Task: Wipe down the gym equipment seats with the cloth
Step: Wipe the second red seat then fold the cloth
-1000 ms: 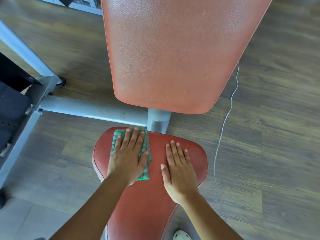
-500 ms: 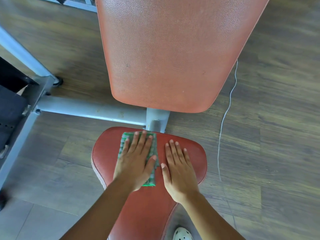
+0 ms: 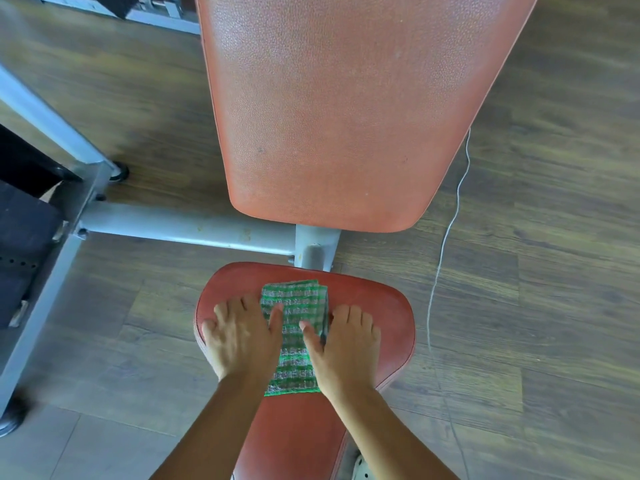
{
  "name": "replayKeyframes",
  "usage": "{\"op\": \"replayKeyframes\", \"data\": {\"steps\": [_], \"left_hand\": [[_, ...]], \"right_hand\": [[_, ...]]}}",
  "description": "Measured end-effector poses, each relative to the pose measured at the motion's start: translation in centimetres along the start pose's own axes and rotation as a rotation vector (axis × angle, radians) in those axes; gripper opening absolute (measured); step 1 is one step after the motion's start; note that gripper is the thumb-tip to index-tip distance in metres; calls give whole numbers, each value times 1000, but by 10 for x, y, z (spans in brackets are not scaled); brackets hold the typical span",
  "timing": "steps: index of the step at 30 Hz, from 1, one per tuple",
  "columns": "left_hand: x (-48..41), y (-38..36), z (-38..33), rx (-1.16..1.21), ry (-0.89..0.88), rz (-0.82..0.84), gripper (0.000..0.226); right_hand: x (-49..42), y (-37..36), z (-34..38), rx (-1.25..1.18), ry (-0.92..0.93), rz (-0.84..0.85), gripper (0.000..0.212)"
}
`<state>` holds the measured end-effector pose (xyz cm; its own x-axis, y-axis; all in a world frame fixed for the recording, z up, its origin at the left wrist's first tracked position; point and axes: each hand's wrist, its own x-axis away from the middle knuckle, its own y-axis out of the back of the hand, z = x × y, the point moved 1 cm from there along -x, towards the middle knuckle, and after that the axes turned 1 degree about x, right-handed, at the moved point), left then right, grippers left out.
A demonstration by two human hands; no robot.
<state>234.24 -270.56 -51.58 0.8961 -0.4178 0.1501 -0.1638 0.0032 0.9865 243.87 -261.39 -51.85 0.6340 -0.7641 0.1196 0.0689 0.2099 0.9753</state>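
Your cloth (image 3: 294, 303), a green checked one folded into a narrow pad, lies flat on the wide end of the red seat (image 3: 384, 306), the end nearest the backrest (image 3: 346, 116), with its long side running toward you. Your left hand (image 3: 242, 341) lies flat with fingers spread on the bare seat just left of the cloth, and only its thumb reaches onto the fabric. Your right hand (image 3: 349, 348) lies flat in the same way at the cloth's right edge, thumb on the fabric. Neither of your hands grips anything: both are spread and relaxed, apart from each other with the cloth between them. Expect the cloth to be light, soft and limp. Pushed from one edge it will likely bunch or come unfolded, so take it under a flat palm across its middle, fingers spread over the layers, pressing down rather than pinching. The seat looks like grained vinyl over padding, so it should give a little under pressure and let the cloth slide easily; a moderate push ought to do. Mind the rounded rim, where the cloth could slip off. You cannot tell from here whether the cloth is damp.
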Motion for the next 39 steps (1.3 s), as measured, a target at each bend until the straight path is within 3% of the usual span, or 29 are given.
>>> {"op": "replayKeyframes", "data": {"steps": [10,20,25,30,39], "left_hand": [[-6,-9,-11,9,-70,-56,28],[3,3,-4,403,-136,-78,24],[42,53,6,461,-6,-89,48],[96,110,22,474,150,-110,50],[258,196,40,499,646,-115,31]], "right_hand": [[-4,-5,13,-146,-62,132,31],[8,17,12,-534,-45,139,16],[33,60,20,-635,42,201,17],[72,111,32,-649,190,241,20],[182,198,25,-625,555,415,15]]}}
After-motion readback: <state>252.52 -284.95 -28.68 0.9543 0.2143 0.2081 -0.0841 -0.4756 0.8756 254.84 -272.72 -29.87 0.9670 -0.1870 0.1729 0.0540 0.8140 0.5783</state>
